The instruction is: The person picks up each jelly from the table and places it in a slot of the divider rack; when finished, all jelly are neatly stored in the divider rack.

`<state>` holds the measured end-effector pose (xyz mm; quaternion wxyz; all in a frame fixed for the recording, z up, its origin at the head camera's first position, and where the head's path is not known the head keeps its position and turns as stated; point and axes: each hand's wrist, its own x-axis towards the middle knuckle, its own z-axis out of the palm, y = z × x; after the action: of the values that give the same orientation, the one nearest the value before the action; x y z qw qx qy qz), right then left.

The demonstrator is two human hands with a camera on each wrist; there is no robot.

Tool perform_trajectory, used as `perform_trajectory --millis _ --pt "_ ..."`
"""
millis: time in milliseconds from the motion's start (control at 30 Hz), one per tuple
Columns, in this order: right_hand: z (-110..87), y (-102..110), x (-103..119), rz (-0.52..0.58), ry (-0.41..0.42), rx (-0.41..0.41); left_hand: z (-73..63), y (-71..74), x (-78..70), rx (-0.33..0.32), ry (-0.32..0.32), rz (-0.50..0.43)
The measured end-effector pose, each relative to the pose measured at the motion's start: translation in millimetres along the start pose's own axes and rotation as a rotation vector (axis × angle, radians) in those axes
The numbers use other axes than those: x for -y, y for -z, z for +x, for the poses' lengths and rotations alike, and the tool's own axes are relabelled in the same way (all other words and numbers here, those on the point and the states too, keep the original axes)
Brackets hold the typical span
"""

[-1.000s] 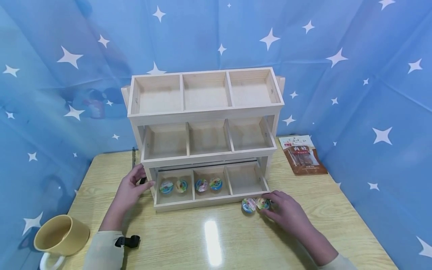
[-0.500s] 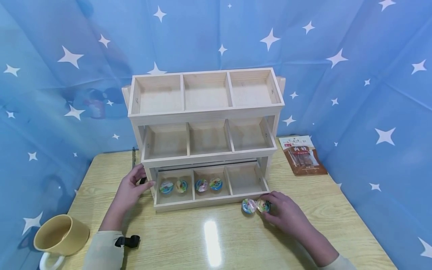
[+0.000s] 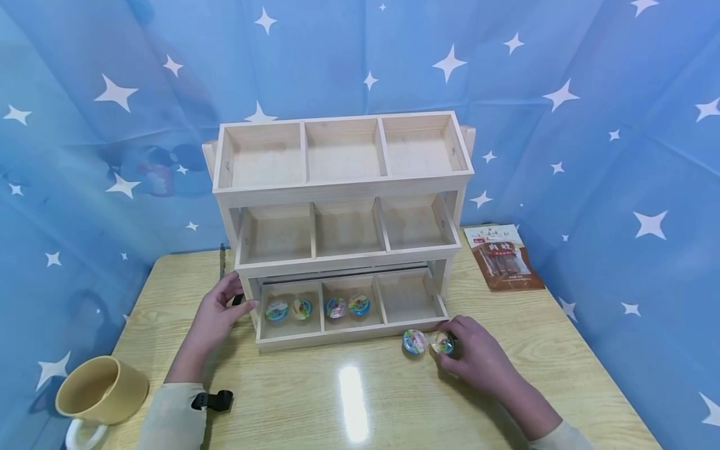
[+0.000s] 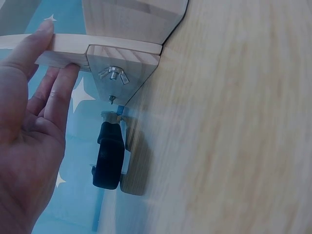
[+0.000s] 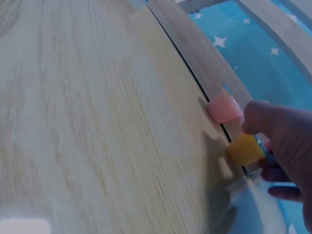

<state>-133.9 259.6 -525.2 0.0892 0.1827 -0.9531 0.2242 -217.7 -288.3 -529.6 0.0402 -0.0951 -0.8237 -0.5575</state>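
A three-tier wooden rack (image 3: pixel 343 190) stands on the table, each tier split into three compartments. My left hand (image 3: pixel 220 309) holds its lower left leg; in the left wrist view the thumb and fingers (image 4: pixel 61 90) lie on opposite sides of the wooden strip (image 4: pixel 68 46). In front of the bottom right compartment, my right hand (image 3: pixel 478 356) pinches a small yellow jelly cup (image 5: pixel 243 149) by its lidded end. Beside it sits a pink jelly cup (image 5: pixel 224 107), untouched. Two jelly cups (image 3: pixel 289 310) lie in the bottom left compartment and two more jelly cups (image 3: pixel 347 307) in the bottom middle one.
A brown-and-white snack packet (image 3: pixel 503 257) lies at the right behind the right hand. A yellow mug (image 3: pixel 102 390) with a white handle stands at the front left. Behind the left hand is a black-handled item (image 4: pixel 109 156). Starry blue cloth (image 3: pixel 562 156) surrounds the table.
The yellow jelly cup has shifted slightly right with my right hand, widening the small gap to the pink one. My left hand keeps its place on the rack.
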Motion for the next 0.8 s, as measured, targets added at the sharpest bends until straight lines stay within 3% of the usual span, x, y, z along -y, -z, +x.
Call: perform_trajectory --millis 167,500,800 --pt "0.0 3 -3 -0.008 0.021 -0.028 1.7 -0.5 1.9 -0.003 -0.015 -0.009" --pt "14.9 20 3 0.040 0.177 -0.156 -0.2 -0.8 0.4 0.001 -0.012 -0.005" --pt "43.3 23 11 0.081 0.177 -0.157 0.8 -1.2 -2.5 -0.004 0.006 -0.013"
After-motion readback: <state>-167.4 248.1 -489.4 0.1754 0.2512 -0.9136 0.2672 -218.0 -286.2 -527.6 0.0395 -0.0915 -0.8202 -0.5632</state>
